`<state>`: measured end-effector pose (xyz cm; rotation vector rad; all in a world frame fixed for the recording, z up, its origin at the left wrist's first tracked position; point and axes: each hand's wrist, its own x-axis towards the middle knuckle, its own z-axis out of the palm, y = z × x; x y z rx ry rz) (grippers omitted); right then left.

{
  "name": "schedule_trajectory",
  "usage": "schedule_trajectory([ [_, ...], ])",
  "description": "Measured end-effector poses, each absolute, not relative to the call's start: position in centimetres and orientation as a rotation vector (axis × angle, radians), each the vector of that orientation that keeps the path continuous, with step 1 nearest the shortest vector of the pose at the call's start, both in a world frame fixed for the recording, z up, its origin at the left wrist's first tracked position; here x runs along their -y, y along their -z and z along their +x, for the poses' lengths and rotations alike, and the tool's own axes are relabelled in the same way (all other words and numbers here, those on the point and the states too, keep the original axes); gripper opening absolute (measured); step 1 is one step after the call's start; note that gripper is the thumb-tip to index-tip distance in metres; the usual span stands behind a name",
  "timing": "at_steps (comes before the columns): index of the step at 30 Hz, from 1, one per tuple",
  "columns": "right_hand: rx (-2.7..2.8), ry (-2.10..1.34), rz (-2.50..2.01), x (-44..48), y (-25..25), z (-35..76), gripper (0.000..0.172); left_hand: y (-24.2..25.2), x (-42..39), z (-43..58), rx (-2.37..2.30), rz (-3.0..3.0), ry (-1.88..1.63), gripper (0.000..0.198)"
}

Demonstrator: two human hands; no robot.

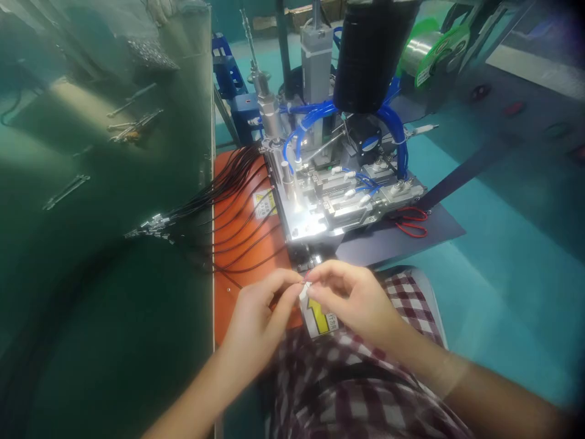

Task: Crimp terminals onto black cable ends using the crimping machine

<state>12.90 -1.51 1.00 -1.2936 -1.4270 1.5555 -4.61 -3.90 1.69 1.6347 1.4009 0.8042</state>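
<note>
Close together at the front edge of the machine, my left hand (260, 314) and my right hand (361, 299) are both closed in a pinch. Their fingertips nearly meet over something small and pale that I cannot make out. Just below the fingers a white label with a yellow arrow (320, 317) shows, partly covered by my right hand. In front of the hands stands a metal fixture (311, 222) with a lit work area. Black wires (242, 210) run from its left side across an orange plate (223, 317).
On the dark green table (114, 341), the wires gather into a bundle with shiny metal ends (158, 225). Loose cable pieces (66, 192) lie farther left. Blue air tubes (400, 134) curve above the fixture. A green solder spool (427, 52) hangs upper right; red loop handles (414, 222) lie right.
</note>
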Motion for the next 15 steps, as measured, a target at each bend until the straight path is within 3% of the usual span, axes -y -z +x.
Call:
schedule_trajectory([
  [8,1.508,-1.364,-1.273,1.9,-1.0,12.0,0.008,-1.3,4.2,-4.6,-1.43,1.665,-0.884,0.009],
  [15,2.162,-0.321,-1.154,2.4,-0.9,12.3,0.019,-1.0,5.0,-4.5,-1.658,2.286,-0.774,0.017],
])
